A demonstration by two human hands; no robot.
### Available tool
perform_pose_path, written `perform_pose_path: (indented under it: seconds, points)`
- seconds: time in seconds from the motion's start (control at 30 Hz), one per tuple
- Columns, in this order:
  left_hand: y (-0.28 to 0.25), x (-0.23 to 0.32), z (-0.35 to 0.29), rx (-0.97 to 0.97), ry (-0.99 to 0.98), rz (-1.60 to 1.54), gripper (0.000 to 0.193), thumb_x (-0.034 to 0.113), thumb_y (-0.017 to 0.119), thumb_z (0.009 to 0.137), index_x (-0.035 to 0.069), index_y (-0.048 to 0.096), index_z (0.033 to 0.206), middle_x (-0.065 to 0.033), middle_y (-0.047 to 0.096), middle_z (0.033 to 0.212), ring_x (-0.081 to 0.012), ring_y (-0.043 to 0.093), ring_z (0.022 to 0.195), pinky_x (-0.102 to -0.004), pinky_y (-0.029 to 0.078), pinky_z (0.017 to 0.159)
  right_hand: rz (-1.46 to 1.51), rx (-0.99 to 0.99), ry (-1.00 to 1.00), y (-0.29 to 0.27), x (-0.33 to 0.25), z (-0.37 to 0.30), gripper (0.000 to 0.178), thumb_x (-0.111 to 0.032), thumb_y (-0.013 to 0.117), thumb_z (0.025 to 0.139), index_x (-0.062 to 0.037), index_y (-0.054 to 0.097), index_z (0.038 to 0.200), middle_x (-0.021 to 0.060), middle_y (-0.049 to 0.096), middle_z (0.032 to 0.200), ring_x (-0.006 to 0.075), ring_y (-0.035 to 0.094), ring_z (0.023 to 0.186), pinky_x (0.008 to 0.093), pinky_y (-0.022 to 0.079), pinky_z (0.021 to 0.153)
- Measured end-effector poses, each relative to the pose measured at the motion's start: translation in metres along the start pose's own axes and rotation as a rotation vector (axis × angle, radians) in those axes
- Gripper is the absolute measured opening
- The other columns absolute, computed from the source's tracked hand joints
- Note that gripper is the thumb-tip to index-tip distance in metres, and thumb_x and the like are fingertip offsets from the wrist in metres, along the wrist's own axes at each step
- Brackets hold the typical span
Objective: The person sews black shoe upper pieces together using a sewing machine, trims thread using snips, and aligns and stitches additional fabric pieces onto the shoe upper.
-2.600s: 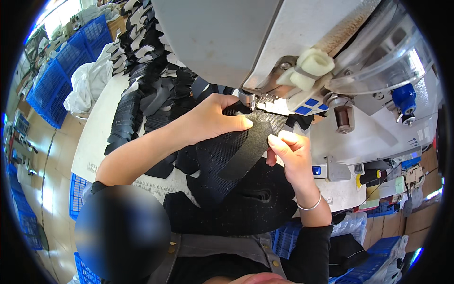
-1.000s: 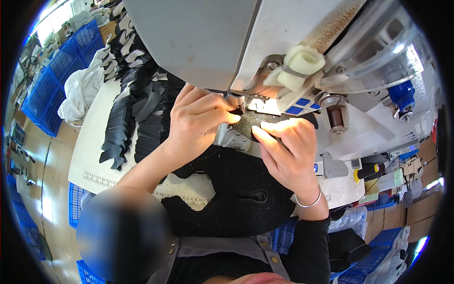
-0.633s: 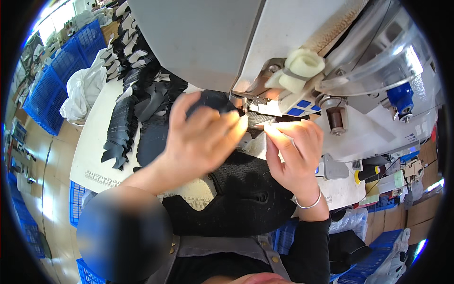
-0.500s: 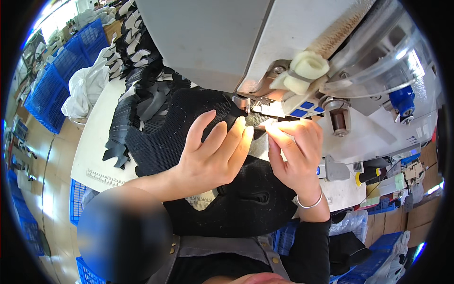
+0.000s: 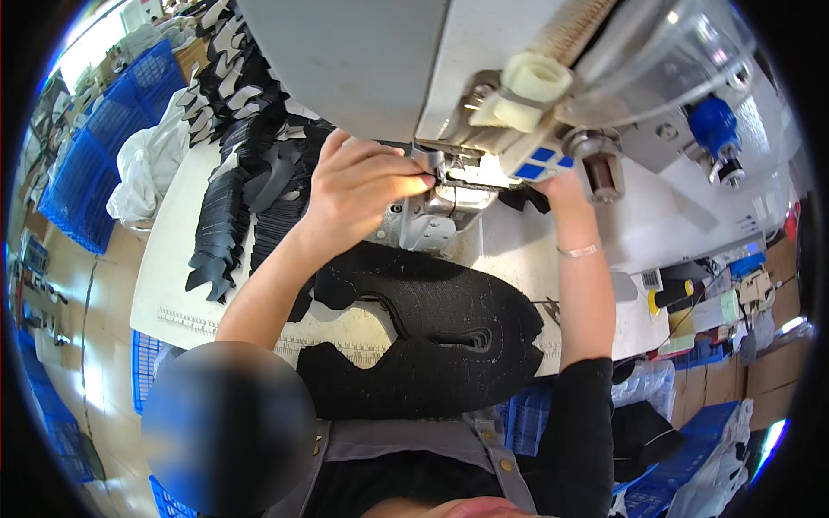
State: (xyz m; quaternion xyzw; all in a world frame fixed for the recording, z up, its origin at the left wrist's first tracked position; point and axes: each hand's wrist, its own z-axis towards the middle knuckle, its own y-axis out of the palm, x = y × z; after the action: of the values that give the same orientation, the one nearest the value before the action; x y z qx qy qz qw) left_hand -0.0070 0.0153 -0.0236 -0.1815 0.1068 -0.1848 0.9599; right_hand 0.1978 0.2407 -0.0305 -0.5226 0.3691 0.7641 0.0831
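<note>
My left hand [image 5: 358, 186] is at the needle area of a sewing machine [image 5: 354, 52], fingertips pressed together beside the metal presser foot [image 5: 436, 162]. Whatever lies between those fingers is too small to make out. My right hand [image 5: 563, 185] reaches behind the machine head, its fingers hidden. Next to it, a bit of black material [image 5: 524, 198] shows beyond the sewing arm. Closer to me lies a stack of curved black mesh pieces [image 5: 440, 337], like shoe uppers, with a slot and a cut-out in them.
Bundles of black and white cut pieces [image 5: 229, 203] cover the left of the white table [image 5: 168, 276]. A ruler strip [image 5: 186, 320] runs along its front. Blue crates [image 5: 112, 129] and a white sack [image 5: 151, 168] stand left; a yellow-and-black spool [image 5: 672, 296] sits right.
The black mesh piece under my hands has left the sewing spot, baring the metal arm. My left hand moved up to the presser foot; my right hand went behind the machine head.
</note>
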Motion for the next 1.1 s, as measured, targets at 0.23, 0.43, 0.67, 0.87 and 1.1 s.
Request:
perform_pose_path:
  seconds: [0.23,0.43,0.67,0.87,1.1]
  points:
    - [-0.029,0.020,0.014,-0.080,-0.285,0.102,0.020,0.003,0.069,0.072,0.006,0.069,0.091,-0.0033,0.069,0.089,-0.0190,0.064,0.087,-0.0312,0.047,0.077,0.085,0.344,-0.498,0.032,0.013,-0.046,0.034,-0.007,0.065,0.089,-0.0048,0.055,0.122,0.0068,0.063,0.113,0.0183,0.063,0.100,0.0349,0.054,0.085]
    - [-0.041,0.050,0.019,-0.997,-0.754,-1.158,0.036,0.013,0.066,0.088,0.003,0.062,0.122,-0.0123,0.071,0.103,-0.0178,0.067,0.097,-0.0318,0.051,0.086,-0.120,0.365,-0.583,0.061,0.020,-0.174,0.049,-0.023,0.039,0.103,-0.0043,0.028,0.147,0.0102,0.041,0.146,0.0260,0.045,0.130,0.0435,0.037,0.110]
    - [0.027,0.118,0.010,-0.444,-1.341,-2.048,0.048,0.019,0.073,0.086,0.000,0.052,0.124,-0.0078,0.060,0.120,-0.0156,0.058,0.109,-0.0342,0.048,0.095,-0.180,0.387,-0.542,0.065,0.058,-0.246,0.050,-0.024,0.039,0.103,-0.0025,0.027,0.147,0.0106,0.041,0.146,0.0287,0.042,0.133,0.0453,0.034,0.111]
    - [0.034,0.145,0.025,-0.260,-1.499,-1.910,0.026,0.006,0.072,0.084,0.000,0.065,0.108,-0.0046,0.067,0.103,-0.0110,0.062,0.092,-0.0274,0.051,0.083,-0.288,0.580,-0.510,0.071,0.079,-0.270,0.061,-0.030,0.053,0.097,-0.0037,0.029,0.147,0.0139,0.043,0.144,0.0283,0.040,0.134,0.0444,0.031,0.113]
    - [0.029,0.142,0.024,-0.395,-1.387,-1.612,0.020,0.005,0.072,0.084,-0.001,0.069,0.103,-0.0028,0.069,0.094,-0.0079,0.062,0.082,-0.0248,0.052,0.074,0.148,0.118,-0.283,0.049,0.031,-0.289,0.093,-0.034,0.073,0.081,0.0059,0.022,0.147,0.0276,0.037,0.145,0.0370,0.036,0.137,0.0535,0.033,0.111]
